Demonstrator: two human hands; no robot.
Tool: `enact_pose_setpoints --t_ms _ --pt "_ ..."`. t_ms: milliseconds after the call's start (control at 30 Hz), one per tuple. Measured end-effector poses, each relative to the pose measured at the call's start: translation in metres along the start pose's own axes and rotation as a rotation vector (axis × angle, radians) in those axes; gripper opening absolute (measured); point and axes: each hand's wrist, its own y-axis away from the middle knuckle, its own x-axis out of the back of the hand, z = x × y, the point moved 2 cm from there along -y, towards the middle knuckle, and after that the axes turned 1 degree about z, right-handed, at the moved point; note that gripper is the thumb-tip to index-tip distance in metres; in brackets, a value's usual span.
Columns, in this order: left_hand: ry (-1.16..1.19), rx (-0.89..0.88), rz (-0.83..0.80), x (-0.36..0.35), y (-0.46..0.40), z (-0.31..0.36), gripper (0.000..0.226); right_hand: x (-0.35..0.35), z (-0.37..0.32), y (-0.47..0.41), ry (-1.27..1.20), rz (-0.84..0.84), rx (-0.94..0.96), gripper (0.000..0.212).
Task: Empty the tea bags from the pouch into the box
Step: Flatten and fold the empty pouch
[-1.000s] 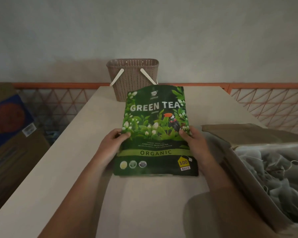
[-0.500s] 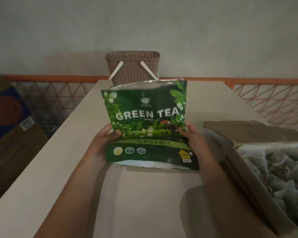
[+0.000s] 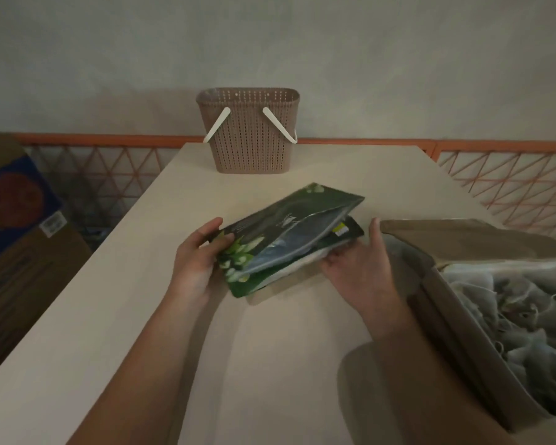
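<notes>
The green tea pouch (image 3: 280, 229) is held just above the beige table (image 3: 142, 316), tipped over with its mouth towards me and its silvery lining showing. My left hand (image 3: 196, 261) grips its left edge. My right hand (image 3: 357, 268) holds its right side from below, thumb up. The open cardboard box (image 3: 430, 284) stands at the right, full of pale tea bags (image 3: 507, 319), with a flap raised beside my right hand. What is inside the pouch cannot be made out.
A brown woven basket (image 3: 251, 136) with white handles stands at the table's far end. An orange lattice fence (image 3: 501, 175) runs behind the table. Cardboard boxes (image 3: 16, 239) are stacked on the floor to the left.
The pouch, lying flat a second ago, was lifted upright and is now tipped over with its mouth towards me. Both hands kept hold of it and turned with it.
</notes>
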Motion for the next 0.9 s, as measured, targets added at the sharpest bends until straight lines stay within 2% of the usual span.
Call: enact_pose_setpoints --t_ms 67,133,233,333,367,467,500,633,733,900 --pt "0.016 -0.042 0.051 -0.003 0.001 -0.004 0.04 -0.007 0.004 0.004 -0.004 -0.054 0.01 0.086" --pt "-0.113 -0.112 0.084 -0.007 0.002 -0.008 0.046 -0.014 0.011 0.007 0.149 -0.089 0.054 0.085" --pt "-0.436 -0.217 0.004 -0.012 0.002 -0.008 0.059 -0.017 0.025 0.002 0.353 -0.007 0.13 0.069" --pt "-0.593 -0.145 -0.139 -0.013 0.003 0.0 0.076 -0.012 0.026 -0.008 0.42 0.174 0.237 0.046" --pt "-0.618 -0.1 -0.189 -0.012 0.001 0.001 0.072 -0.012 0.023 -0.009 0.465 0.186 0.27 0.042" --pt "-0.539 0.031 -0.208 -0.025 0.003 0.008 0.027 -0.017 0.017 -0.009 0.612 0.16 0.315 0.043" --pt "-0.511 0.052 -0.209 -0.03 0.003 0.009 0.018 -0.019 0.017 -0.006 0.637 0.161 0.315 0.043" --pt "-0.576 0.055 -0.151 -0.039 -0.003 0.017 0.021 -0.031 0.021 0.007 0.604 0.195 0.3 0.033" --pt "-0.581 0.063 -0.082 -0.039 -0.001 0.03 0.019 -0.046 0.024 0.023 0.523 0.265 0.198 0.019" --pt "-0.473 0.114 0.002 -0.049 0.014 0.067 0.019 -0.088 0.004 0.039 0.518 0.255 0.072 0.03"
